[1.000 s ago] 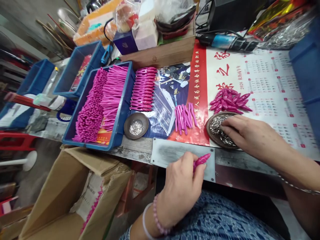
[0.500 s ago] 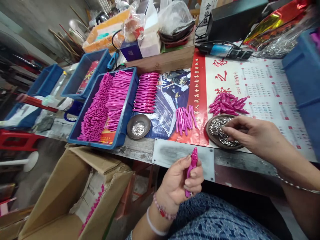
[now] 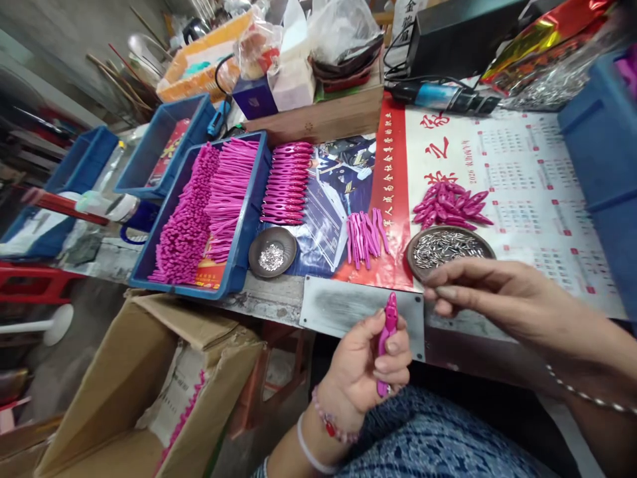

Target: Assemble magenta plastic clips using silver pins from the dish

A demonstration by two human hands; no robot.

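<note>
My left hand (image 3: pixel 368 358) is wrapped round a slim magenta plastic piece (image 3: pixel 389 328), held upright with its pointed end above the thumb. My right hand (image 3: pixel 482 289) is in front of a round dark bowl (image 3: pixel 412 264) of small shiny metal pins (image 3: pixel 442 247). Its thumb and fingertips are pinched together; what is between them is too small to make out. Behind the bowl lies a pile of glossy magenta pieces (image 3: pixel 450 204). Several thinner magenta pieces (image 3: pixel 365 238) lie left of the bowl. A grey metal plate (image 3: pixel 343 309) at the table edge lies just behind my left hand.
A blue bin (image 3: pixel 233 282) on the left holds stacks of magenta sticks (image 3: pixel 231 192). Beside it are a row of magenta pieces (image 3: pixel 286 186) and a small dish (image 3: pixel 259 259) of silvery bits. An open cardboard box (image 3: pixel 99 392) stands below. Another blue bin (image 3: pixel 602 166) stands right.
My right hand has come out of the metal pins towards me, its fingertips still pinched. My left hand, with the magenta piece, has shifted slightly to the right.
</note>
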